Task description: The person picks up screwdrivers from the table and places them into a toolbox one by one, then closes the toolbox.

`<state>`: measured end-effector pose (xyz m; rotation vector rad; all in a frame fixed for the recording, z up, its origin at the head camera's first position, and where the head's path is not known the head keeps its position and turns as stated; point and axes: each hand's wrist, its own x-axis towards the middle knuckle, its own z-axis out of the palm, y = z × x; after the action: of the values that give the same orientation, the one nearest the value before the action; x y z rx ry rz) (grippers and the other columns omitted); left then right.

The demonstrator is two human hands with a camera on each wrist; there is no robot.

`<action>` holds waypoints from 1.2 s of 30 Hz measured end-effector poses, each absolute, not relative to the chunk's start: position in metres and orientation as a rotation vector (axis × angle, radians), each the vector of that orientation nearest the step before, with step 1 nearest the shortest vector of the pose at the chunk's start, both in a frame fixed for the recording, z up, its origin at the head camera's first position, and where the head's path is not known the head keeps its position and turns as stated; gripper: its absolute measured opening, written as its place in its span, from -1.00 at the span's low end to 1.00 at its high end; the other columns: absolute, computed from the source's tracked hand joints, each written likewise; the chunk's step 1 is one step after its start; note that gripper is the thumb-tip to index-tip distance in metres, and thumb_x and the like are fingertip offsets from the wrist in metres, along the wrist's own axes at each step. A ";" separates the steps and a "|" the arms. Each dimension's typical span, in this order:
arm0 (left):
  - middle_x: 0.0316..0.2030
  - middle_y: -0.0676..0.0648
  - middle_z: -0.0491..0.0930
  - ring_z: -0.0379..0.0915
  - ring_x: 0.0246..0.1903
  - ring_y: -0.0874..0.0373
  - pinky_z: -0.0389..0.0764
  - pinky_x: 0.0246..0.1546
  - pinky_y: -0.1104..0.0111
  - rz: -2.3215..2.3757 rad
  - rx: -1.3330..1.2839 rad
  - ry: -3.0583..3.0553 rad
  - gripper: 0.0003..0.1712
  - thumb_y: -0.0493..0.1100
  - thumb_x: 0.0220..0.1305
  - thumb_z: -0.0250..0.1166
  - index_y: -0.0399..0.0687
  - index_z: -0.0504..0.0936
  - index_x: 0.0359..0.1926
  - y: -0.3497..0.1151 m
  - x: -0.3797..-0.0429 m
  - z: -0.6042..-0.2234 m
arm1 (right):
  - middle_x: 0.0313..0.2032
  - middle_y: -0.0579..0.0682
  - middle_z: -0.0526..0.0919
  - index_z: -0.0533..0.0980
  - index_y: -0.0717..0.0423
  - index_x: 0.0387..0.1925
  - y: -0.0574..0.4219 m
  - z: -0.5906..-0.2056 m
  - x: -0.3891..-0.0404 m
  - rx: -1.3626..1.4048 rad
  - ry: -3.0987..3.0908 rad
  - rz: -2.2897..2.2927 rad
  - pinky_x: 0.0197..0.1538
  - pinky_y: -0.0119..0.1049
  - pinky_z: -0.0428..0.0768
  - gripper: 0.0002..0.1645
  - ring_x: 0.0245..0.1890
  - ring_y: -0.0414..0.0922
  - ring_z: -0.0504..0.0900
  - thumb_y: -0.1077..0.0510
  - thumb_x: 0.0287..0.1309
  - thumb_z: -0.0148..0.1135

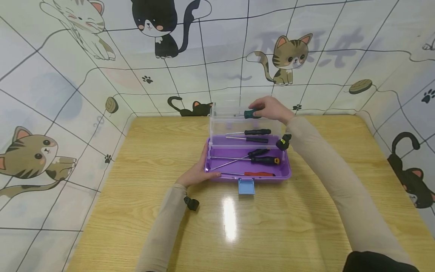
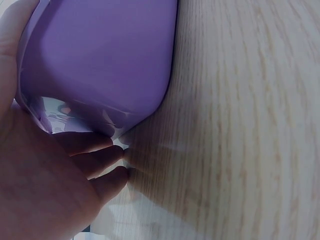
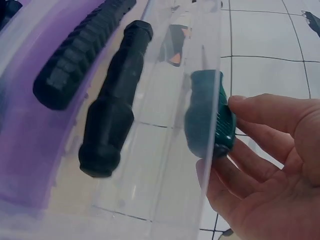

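Observation:
A purple toolbox (image 1: pixel 288 174) with a raised clear plastic lid (image 1: pixel 217 122) stands on the table. My left hand (image 1: pixel 195 172) grips its left end, thumb on the front rim and fingers along the purple side wall (image 2: pixel 105 55). My right hand (image 1: pixel 270 108) pinches a screwdriver with a green handle (image 3: pixel 210 115) at the lid's upper edge; part of that handle shows through the clear plastic. Below it lie two black-handled screwdrivers (image 1: pixel 257 132). In the purple bottom are a black screwdriver with a yellow end (image 1: pixel 266 160), another black-handled one (image 1: pixel 259 152) and a red-handled screwdriver (image 1: pixel 259 174).
A light blue latch (image 1: pixel 246 187) hangs at the toolbox's front. The wooden table (image 1: pixel 153 151) runs to cat-printed walls (image 1: pixel 224 64) behind and at both sides. A small black device (image 1: pixel 192 203) is at the left wrist, another (image 1: pixel 283 142) at the right.

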<state>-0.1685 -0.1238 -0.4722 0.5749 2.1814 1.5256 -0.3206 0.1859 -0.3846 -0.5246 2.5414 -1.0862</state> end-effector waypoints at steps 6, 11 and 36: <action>0.48 -0.16 -0.55 -0.36 0.44 -0.17 -0.13 0.37 -0.01 1.539 0.592 2.173 0.40 -0.29 0.11 0.41 0.14 -0.62 0.46 -0.123 -0.168 -0.473 | 0.17 0.29 0.48 0.46 0.33 0.17 0.201 -0.377 -0.316 -0.490 2.551 -1.126 0.21 0.09 0.37 -0.58 0.17 0.18 0.43 0.29 0.29 0.12; 0.48 -0.17 -0.56 -0.36 0.43 -0.19 -0.13 0.37 -0.04 1.534 0.579 2.172 0.42 -0.28 0.09 0.42 0.15 -0.62 0.47 -0.124 -0.170 -0.476 | 0.15 0.32 0.48 0.46 0.35 0.15 0.214 -0.375 -0.313 -0.465 2.570 -1.147 0.22 0.09 0.35 -0.59 0.15 0.17 0.45 0.29 0.29 0.13; 0.49 -0.07 -0.54 -0.36 0.44 -0.16 -0.15 0.36 -0.06 1.550 0.545 2.175 0.42 -0.22 0.09 0.45 0.31 -0.60 0.46 -0.124 -0.170 -0.482 | 0.13 0.28 0.50 0.48 0.32 0.13 0.255 -0.386 -0.288 -0.317 2.593 -1.344 0.23 0.07 0.33 -0.57 0.09 0.12 0.47 0.16 0.31 0.18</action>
<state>-0.1699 -0.1237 -0.4815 0.5447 2.1750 1.5504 -0.2883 0.2553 -0.3857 -0.3166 2.5929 -1.3438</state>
